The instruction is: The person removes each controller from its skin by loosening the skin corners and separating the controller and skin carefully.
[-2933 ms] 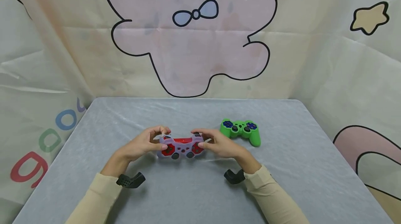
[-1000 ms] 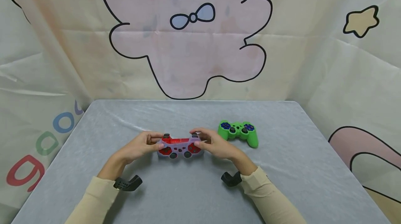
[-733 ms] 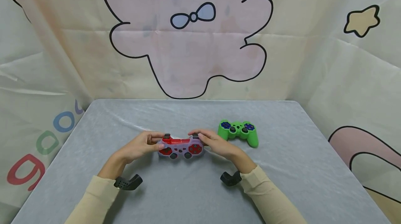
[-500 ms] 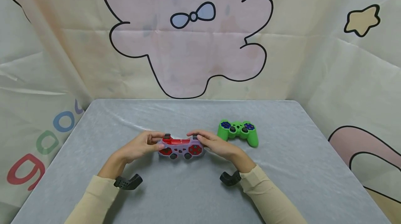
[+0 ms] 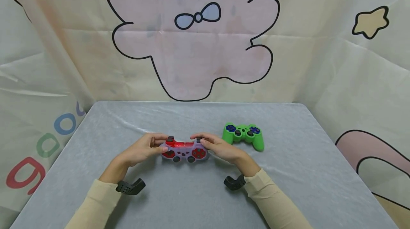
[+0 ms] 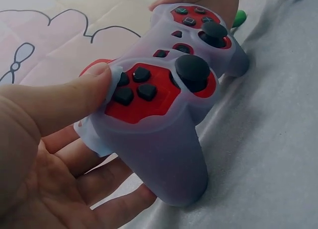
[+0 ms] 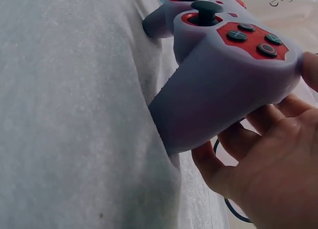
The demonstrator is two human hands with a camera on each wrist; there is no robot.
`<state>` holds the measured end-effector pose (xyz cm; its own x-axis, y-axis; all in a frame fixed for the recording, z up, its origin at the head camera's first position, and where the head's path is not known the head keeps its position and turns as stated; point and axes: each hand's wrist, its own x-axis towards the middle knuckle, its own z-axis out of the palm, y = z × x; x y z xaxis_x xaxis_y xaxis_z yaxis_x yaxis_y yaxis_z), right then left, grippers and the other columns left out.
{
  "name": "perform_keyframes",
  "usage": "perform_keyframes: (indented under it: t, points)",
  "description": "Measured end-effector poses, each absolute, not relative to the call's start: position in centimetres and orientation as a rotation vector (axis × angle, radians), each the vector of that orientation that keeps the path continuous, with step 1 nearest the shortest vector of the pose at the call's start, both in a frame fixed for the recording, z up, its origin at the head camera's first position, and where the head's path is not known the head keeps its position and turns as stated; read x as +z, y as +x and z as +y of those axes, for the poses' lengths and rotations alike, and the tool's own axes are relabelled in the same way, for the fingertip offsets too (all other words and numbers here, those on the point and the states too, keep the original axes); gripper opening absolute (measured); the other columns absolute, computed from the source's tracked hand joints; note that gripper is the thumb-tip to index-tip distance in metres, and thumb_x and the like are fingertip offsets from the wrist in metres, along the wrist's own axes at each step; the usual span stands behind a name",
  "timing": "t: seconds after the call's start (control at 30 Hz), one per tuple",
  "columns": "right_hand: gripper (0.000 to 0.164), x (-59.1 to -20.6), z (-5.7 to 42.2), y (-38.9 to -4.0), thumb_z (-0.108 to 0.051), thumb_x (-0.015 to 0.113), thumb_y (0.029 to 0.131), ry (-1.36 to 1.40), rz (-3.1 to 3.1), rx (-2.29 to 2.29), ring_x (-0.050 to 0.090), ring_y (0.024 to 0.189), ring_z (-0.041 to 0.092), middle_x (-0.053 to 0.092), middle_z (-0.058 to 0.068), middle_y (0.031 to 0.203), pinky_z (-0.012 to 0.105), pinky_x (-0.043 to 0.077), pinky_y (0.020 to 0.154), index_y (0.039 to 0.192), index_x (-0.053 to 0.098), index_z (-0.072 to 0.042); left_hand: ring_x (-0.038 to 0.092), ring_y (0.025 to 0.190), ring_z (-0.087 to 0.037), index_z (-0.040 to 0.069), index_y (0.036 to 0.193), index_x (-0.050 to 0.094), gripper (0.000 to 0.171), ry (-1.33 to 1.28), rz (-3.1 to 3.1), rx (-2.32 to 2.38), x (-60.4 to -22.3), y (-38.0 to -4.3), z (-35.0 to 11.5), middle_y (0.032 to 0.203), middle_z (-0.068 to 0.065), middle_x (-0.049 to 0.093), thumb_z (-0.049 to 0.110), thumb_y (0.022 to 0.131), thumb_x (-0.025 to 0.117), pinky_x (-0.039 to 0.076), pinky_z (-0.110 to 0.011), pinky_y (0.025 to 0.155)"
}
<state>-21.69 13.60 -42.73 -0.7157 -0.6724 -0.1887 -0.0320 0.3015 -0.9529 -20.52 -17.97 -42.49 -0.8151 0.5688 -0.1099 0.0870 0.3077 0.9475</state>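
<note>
A red game controller (image 5: 184,144) with black buttons and sticks sits in a translucent lavender silicone cover (image 6: 164,154) at the table's middle. Its back edge, with red shell and black shoulder buttons, is bare of the cover. My left hand (image 5: 141,150) pinches a folded edge of the cover by the direction buttons, thumb on top and fingers beneath. On the other side my right hand (image 5: 222,149) holds the controller's back right corner, thumb at the edge and fingers under it. In the right wrist view the cover (image 7: 213,90) lies smooth round the right handle.
A green game controller (image 5: 243,135) with blue button pads lies just behind my right hand. The table (image 5: 185,200) has a grey cloth. Behind it hangs a printed cloth backdrop (image 5: 205,54). Each wrist wears a black camera mount (image 5: 131,187).
My right thumb has slid off the right face buttons to the controller's back right edge. At the left back corner, more red shell and a black shoulder button now show.
</note>
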Motion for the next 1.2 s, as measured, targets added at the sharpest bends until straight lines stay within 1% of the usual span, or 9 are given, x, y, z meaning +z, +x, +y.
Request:
perform_keyframes:
  t: [0.07, 0.23, 0.37, 0.6, 0.77, 0.83, 0.97, 1.07, 1.2]
  points:
    - [0.043, -42.7, 13.6, -21.7, -0.037, 0.040, 0.110, -0.628, 1.997, -1.434, 0.042, 0.142, 0.021, 0.042, 0.002, 0.157, 0.053, 0.028, 0.122, 0.150, 0.048, -0.023, 0.067, 0.108, -0.003, -0.011, 0.141, 0.048, 0.056, 0.607, 2.115, 1.537, -42.5, -20.5, -18.0, 0.135, -0.026, 0.063, 0.021, 0.098, 0.067, 0.050, -0.017, 0.093]
    - [0.043, -42.9, 13.6, -21.8, -0.034, 0.039, 0.110, -0.656, 1.969, -1.433, 0.037, 0.147, 0.022, 0.037, -0.001, 0.162, 0.053, 0.026, 0.123, 0.152, 0.045, -0.026, 0.067, 0.106, 0.001, -0.009, 0.141, 0.049, 0.055, 0.625, 2.075, 1.558, -42.5, -20.5, -18.1, 0.134, -0.025, 0.064, 0.021, 0.098, 0.067, 0.050, -0.016, 0.092]
    - [0.044, -43.1, 13.7, -21.9, -0.035, 0.040, 0.110, -0.672, 1.959, -1.436, 0.036, 0.147, 0.022, 0.036, -0.001, 0.162, 0.053, 0.026, 0.123, 0.153, 0.044, -0.026, 0.066, 0.108, 0.000, -0.011, 0.143, 0.047, 0.059, 0.605, 2.092, 1.546, -42.4, -20.4, -18.1, 0.136, -0.026, 0.062, 0.022, 0.098, 0.068, 0.050, -0.016, 0.092]
    - [0.045, -43.3, 14.1, -22.0, -0.033, 0.046, 0.108, -0.758, 1.950, -1.477, 0.040, 0.146, 0.028, 0.042, 0.011, 0.159, 0.055, 0.029, 0.121, 0.151, 0.047, -0.018, 0.067, 0.104, 0.001, -0.013, 0.142, 0.045, 0.060, 0.600, 2.081, 1.547, -42.4, -20.3, -18.0, 0.134, -0.029, 0.062, 0.021, 0.098, 0.068, 0.051, -0.016, 0.089]
    - [0.048, -43.5, 14.0, -21.9, -0.039, 0.043, 0.109, -0.765, 1.958, -1.420, 0.035, 0.149, 0.026, 0.039, 0.003, 0.161, 0.055, 0.026, 0.122, 0.152, 0.046, -0.020, 0.067, 0.102, 0.000, -0.011, 0.141, 0.048, 0.058, 0.608, 2.076, 1.543, -42.5, -20.2, -17.9, 0.133, -0.027, 0.064, 0.022, 0.098, 0.067, 0.051, -0.017, 0.089]
    - [0.049, -43.6, 14.0, -21.8, -0.039, 0.041, 0.109, -0.757, 1.957, -1.399, 0.036, 0.148, 0.024, 0.036, 0.002, 0.163, 0.055, 0.025, 0.122, 0.154, 0.043, -0.021, 0.067, 0.102, -0.001, -0.010, 0.141, 0.049, 0.056, 0.610, 2.077, 1.541, -42.6, -20.2, -17.9, 0.133, -0.026, 0.064, 0.023, 0.098, 0.067, 0.050, -0.018, 0.089]
    - [0.050, -43.8, 13.9, -21.9, -0.039, 0.038, 0.110, -0.746, 1.943, -1.393, 0.040, 0.145, 0.023, 0.035, 0.003, 0.164, 0.055, 0.024, 0.122, 0.156, 0.039, -0.021, 0.067, 0.100, -0.002, -0.008, 0.140, 0.050, 0.055, 0.612, 2.071, 1.549, -42.6, -20.3, -17.8, 0.131, -0.025, 0.066, 0.023, 0.099, 0.067, 0.051, -0.019, 0.088]
    - [0.050, -43.9, 13.9, -22.0, -0.039, 0.039, 0.109, -0.744, 1.930, -1.419, 0.039, 0.145, 0.024, 0.036, 0.003, 0.163, 0.055, 0.024, 0.122, 0.155, 0.041, -0.018, 0.068, 0.101, -0.003, -0.009, 0.140, 0.050, 0.055, 0.609, 2.058, 1.558, -42.6, -20.3, -17.8, 0.130, -0.025, 0.066, 0.023, 0.098, 0.067, 0.051, -0.019, 0.088]
    - [0.050, -44.0, 13.9, -22.1, -0.041, 0.043, 0.108, -0.759, 1.917, -1.441, 0.038, 0.144, 0.022, 0.036, 0.004, 0.162, 0.052, 0.027, 0.122, 0.154, 0.043, -0.020, 0.069, 0.101, -0.003, -0.010, 0.140, 0.049, 0.055, 0.619, 2.054, 1.560, -42.6, -20.4, -17.9, 0.130, -0.025, 0.067, 0.022, 0.098, 0.067, 0.052, -0.019, 0.088]
